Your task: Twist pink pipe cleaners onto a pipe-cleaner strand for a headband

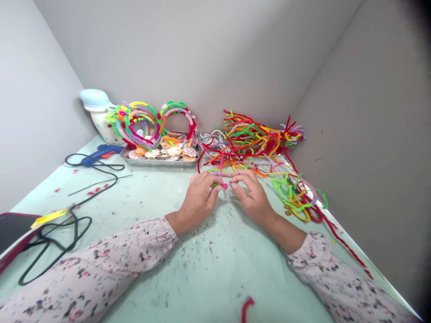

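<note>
My left hand (201,194) pinches a bright pink pipe cleaner (225,185) between thumb and forefinger. It has a small curled knot at the fingertips and a straight length standing up above them. A bit of green shows beside the same fingers. Close by on the right, my right hand (251,194) has its thumb and forefinger drawn together near the pink knot. Whether anything thin sits between those fingertips is too small to tell. Both hands are above the middle of the pale green table (202,269).
Behind stand a metal tray (158,162) of shells with pipe-cleaner headbands (141,128), and a pile of pipe cleaners (252,139). More pipe cleaners (296,197) lie right. At left are a blue glue gun (101,153), black cord (76,224) and white container (103,119). A red piece (247,307) lies in front.
</note>
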A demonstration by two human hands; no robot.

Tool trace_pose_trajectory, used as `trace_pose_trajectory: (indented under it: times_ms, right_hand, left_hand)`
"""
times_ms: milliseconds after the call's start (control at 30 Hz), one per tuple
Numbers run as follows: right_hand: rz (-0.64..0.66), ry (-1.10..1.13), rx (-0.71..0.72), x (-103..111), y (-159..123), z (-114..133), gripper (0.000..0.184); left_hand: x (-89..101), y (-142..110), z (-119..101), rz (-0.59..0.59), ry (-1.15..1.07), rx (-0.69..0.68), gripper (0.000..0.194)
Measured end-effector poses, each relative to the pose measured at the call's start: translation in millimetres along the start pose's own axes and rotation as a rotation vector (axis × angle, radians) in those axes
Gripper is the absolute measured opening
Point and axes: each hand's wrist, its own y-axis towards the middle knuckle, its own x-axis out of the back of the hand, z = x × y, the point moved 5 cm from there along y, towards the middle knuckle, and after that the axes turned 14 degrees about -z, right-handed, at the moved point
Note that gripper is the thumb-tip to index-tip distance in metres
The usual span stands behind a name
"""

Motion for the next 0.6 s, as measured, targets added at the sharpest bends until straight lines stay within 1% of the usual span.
trace_pose_trajectory:
  times_ms: [167,300,400,467,533,600]
  right_hand:
    - [0.018,0.004,0.025,-1.5,-0.6,2.0,0.008]
    - [0.024,-0.011,0.052,-2.3,-0.8,5.8,0.008]
    - [-0.018,-0.029,0.078,0.7,-0.5,8.9,0.009]
    - [-0.081,-0.036,0.1,5.4,-0.3,10.5,0.013]
    - [-0.14,-0.044,0.107,10.0,-0.5,10.5,0.013]
    - [-0.135,-0.048,0.11,10.5,-0.9,9.8,0.008]
  left_hand:
    - [-0.9,0.1,-0.8,0.021,-0.022,-0.002,0.014]
    - [-2.7,0.0,-1.9,0.046,-0.02,-0.023,0.014]
    - [-3.0,-0.1,-1.0,0.043,-0.019,-0.015,0.013]
    - [-2.4,0.0,0.6,0.026,-0.021,0.004,0.013]
    - [-0.6,0.7,3.3,-0.013,-0.034,0.037,0.013]
    - [1.7,1.7,6.8,-0.061,-0.05,0.081,0.013]
